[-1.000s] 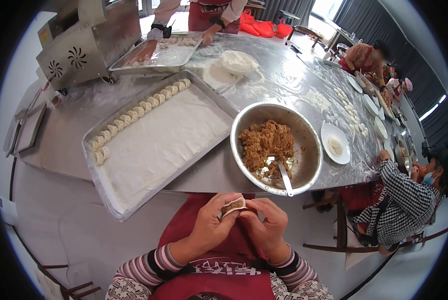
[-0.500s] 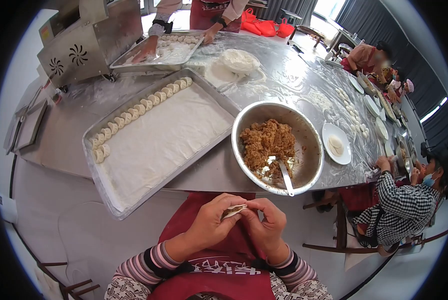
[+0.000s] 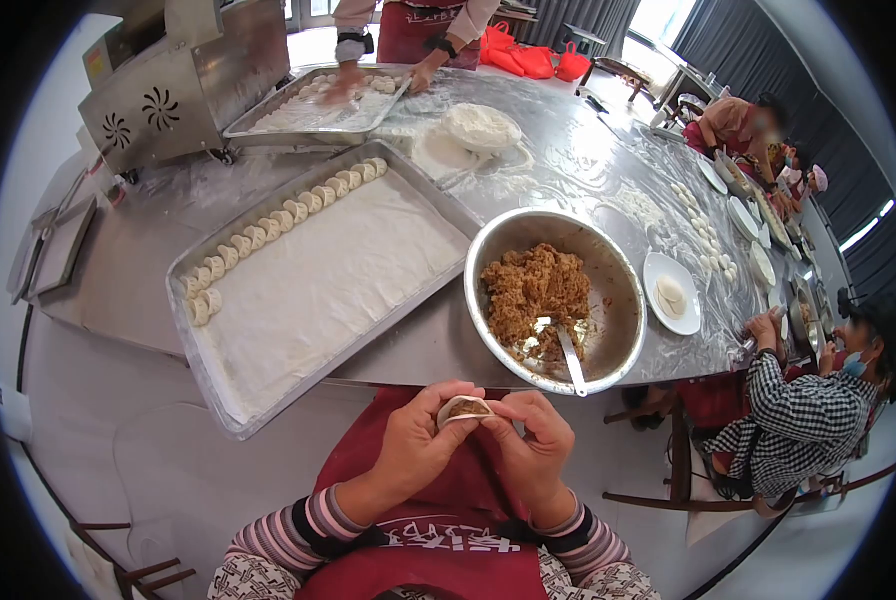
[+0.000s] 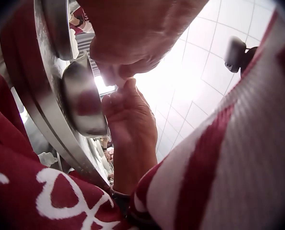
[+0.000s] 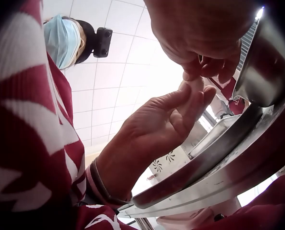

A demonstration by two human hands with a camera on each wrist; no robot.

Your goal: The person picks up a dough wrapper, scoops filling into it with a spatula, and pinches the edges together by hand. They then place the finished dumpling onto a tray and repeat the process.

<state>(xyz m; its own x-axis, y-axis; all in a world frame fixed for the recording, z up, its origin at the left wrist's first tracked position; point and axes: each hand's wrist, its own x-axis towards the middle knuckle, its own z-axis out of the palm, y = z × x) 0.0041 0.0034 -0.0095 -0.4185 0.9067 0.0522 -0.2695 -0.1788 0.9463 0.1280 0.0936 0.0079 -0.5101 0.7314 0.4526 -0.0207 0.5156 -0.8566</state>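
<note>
In the head view, a half-folded dumpling (image 3: 466, 408) is held over the apron, just in front of the table edge, with brown filling showing in its opening. My left hand (image 3: 413, 442) cradles its left side between thumb and fingers. The right hand (image 3: 534, 440) pinches its right end with thumb and forefinger. Both hands meet at the fingertips in the right wrist view, the left hand (image 5: 154, 120) below. Beyond them stands a steel bowl (image 3: 623, 330) of brown filling (image 3: 536, 295) with a white-handled spoon (image 3: 572, 358) in it.
Left of the bowl, a large metal tray (image 3: 328, 270) carries a row of pleated dumplings (image 3: 258, 237) and overhangs the table edge. A white plate (image 3: 672, 318) with round wrappers (image 3: 671, 294) lies to the right. Across the table, another person handles a second tray (image 3: 318, 133).
Both hands stay in place while the dumpling's opening narrows, then shows wider with its filling again. The person across the table moves a hand along the far tray.
</note>
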